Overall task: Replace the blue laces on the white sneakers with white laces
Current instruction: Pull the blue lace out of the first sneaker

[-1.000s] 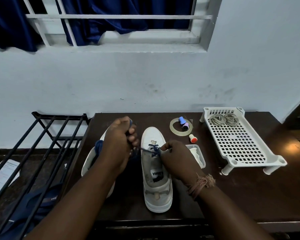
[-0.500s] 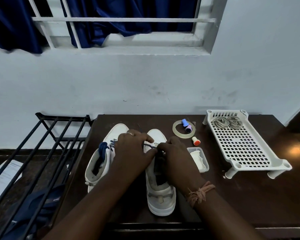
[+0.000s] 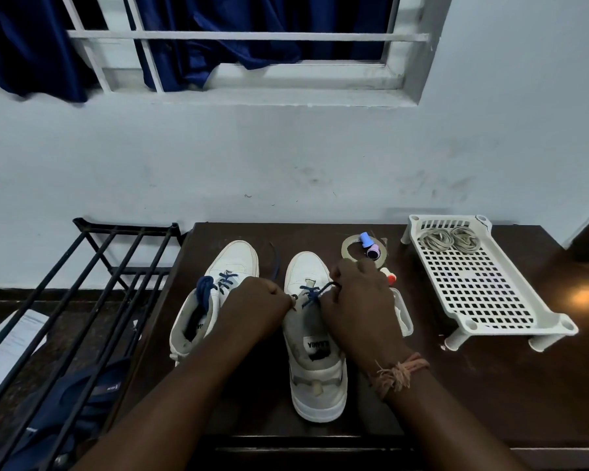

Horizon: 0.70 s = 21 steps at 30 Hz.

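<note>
Both hands hid the eyelets of the right-hand white leather sneaker (image 3: 315, 348) standing near the front edge of the dark wooden tabletop (image 3: 490, 385). The left hand (image 3: 257, 302) was curled at its eyelet edge, though what it gripped could not be told; the right hand (image 3: 356, 300) pinched the dark blue lace (image 3: 312, 294). Two sneakers stood side by side, the left white sneaker (image 3: 230, 266) fully laced. Two coiled pale laces (image 3: 449, 239) lay in the white perforated plastic tray (image 3: 483, 287) toward the right edge.
</note>
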Tool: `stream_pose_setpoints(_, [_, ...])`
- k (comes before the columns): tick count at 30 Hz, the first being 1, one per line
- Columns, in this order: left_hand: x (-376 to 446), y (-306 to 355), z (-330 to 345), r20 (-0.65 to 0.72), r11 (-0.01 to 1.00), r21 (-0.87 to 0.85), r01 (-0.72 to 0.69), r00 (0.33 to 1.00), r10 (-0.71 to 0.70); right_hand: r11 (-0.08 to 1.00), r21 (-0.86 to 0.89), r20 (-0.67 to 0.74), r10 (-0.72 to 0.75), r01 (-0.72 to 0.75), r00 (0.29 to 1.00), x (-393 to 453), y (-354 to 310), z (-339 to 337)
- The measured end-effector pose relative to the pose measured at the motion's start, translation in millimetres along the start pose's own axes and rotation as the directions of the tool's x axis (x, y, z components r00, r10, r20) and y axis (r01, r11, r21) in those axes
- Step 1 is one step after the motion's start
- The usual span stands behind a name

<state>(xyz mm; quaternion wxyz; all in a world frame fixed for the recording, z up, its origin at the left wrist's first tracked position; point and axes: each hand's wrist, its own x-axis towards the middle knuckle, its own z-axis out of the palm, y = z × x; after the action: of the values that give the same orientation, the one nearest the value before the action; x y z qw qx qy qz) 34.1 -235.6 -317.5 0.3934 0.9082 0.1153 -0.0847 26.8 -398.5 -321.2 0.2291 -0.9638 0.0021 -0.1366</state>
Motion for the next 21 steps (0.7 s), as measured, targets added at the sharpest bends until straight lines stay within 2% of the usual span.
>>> stream_pose_setpoints(2, [0.0, 1.9, -0.1, 0.049, 1.0, -0.029, 0.01, 0.999, -0.009, 0.991, -0.042, 0.033, -0.122, 0.124, 0.992, -4.2, -4.5, 5.7])
stream_pose_setpoints(4, [-0.9, 3.2, -0.2, 0.076, 1.0, -0.027, 0.009, 0.997, -0.006, 0.964, -0.16, 0.056, -0.205, 0.211, 0.977, -8.8, -6.5, 12.8])
stream_pose_setpoints(6, [-1.1, 1.8, -0.6, 0.042, 0.998, -0.062, 0.008, 0.999, -0.005, 0.953, -0.233, 0.08, -0.177, 0.191, 0.981, -8.7, -6.6, 12.2])
stream_pose_setpoints(8, [-1.5, 0.0, -0.7, 0.054, 0.991, -0.126, 0.033, 0.998, -0.027, 0.961, -0.269, 0.037, -0.051, 0.059, 0.998, -3.9, -5.1, 5.2])
stream_pose_setpoints(11, [-2.0, -0.3, -0.5, 0.074, 0.987, -0.157, 0.043, 0.997, -0.032, 0.97, -0.222, -0.041, 0.092, -0.099, 0.995, 2.7, -3.3, -9.0])
stream_pose_setpoints(13, [-2.8, 0.5, 0.9, 0.051, 0.987, -0.161, 0.019, 0.999, -0.011, 0.983, -0.166, 0.011, 0.078, -0.075, 0.997, 2.2, -3.1, -9.5])
stream_pose_setpoints(15, [-3.7, 1.8, 3.0, 0.028, 0.986, -0.163, -0.015, 0.999, 0.02, 0.992, -0.122, 0.073, -0.006, 0.015, 0.997, -2.8, -5.8, -3.9])
stream_pose_setpoints(18, [-5.9, 4.4, 3.7, 0.032, 0.978, -0.201, -0.059, 0.997, 0.067, 0.961, -0.222, 0.115, -0.14, 0.162, 0.983, -10.5, -7.3, 9.7])
stream_pose_setpoints(21, [-7.7, 5.8, 2.8, 0.032, 0.981, -0.185, -0.053, 0.998, 0.06, 0.962, -0.253, 0.085, -0.08, 0.099, 0.993, -7.0, -7.8, 8.7])
